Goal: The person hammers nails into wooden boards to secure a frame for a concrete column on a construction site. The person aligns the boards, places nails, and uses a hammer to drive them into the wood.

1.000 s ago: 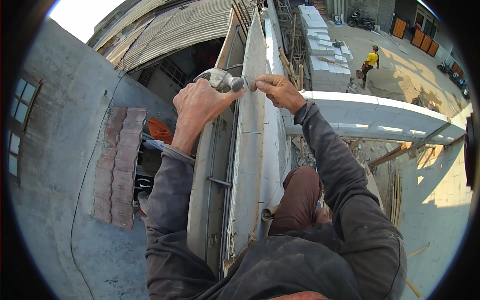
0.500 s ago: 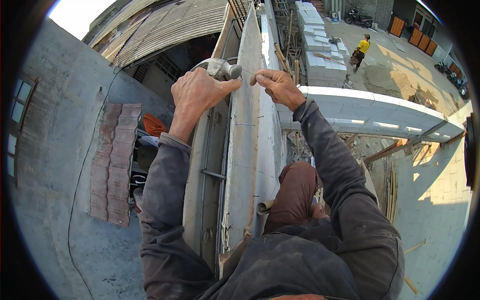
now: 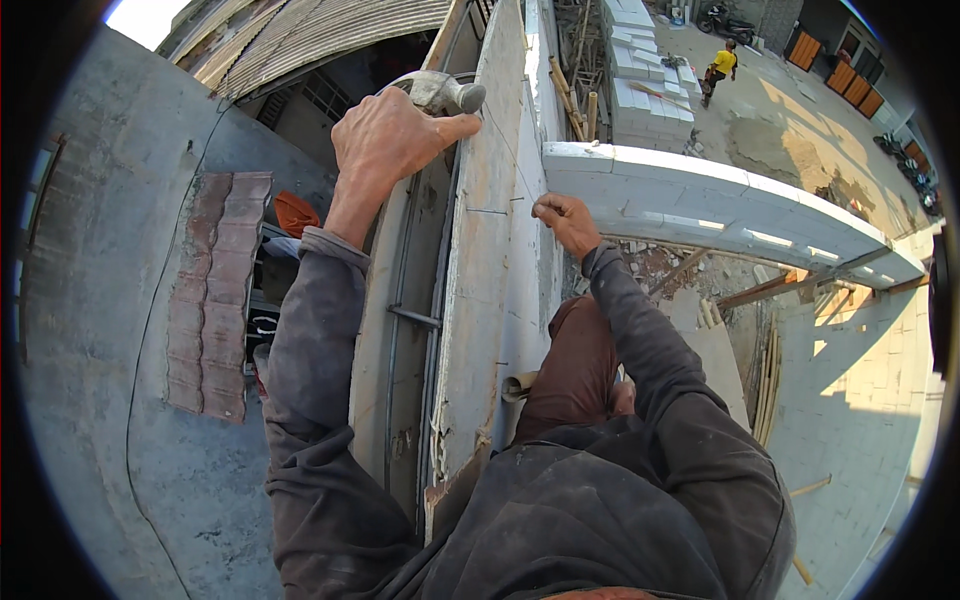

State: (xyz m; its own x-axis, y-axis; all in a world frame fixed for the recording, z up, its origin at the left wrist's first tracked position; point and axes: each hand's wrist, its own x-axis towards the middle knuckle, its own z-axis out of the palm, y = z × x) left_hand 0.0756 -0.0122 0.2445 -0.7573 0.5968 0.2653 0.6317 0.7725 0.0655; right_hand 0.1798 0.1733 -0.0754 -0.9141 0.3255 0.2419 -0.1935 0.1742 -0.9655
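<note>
My left hand (image 3: pixel 388 142) is wrapped round a claw hammer (image 3: pixel 438 93), whose grey head shows above the fingers. The hammer rests near the upper edge of an upright board (image 3: pixel 482 260), and its handle is hidden by the hand. On the board's right side, my right hand (image 3: pixel 570 226) pinches the end of a thin wire or string (image 3: pixel 511 152). This line runs slanting up toward the hammer head; where its far end is fixed I cannot tell. A nail-like metal pin (image 3: pixel 487 211) sticks out across the board below both hands.
Left of the board, steel bars (image 3: pixel 412 316) lie in a narrow gap. A white block wall (image 3: pixel 690 190) runs off to the right. Beyond it are stacked blocks (image 3: pixel 640 110) and a person in yellow (image 3: pixel 720 68). Roof tiles (image 3: pixel 215 300) project from the left wall.
My right hand has moved down and toward me, away from the hammer, and the line stretches longer between them. My left hand, still holding the hammer, has shifted slightly up and left.
</note>
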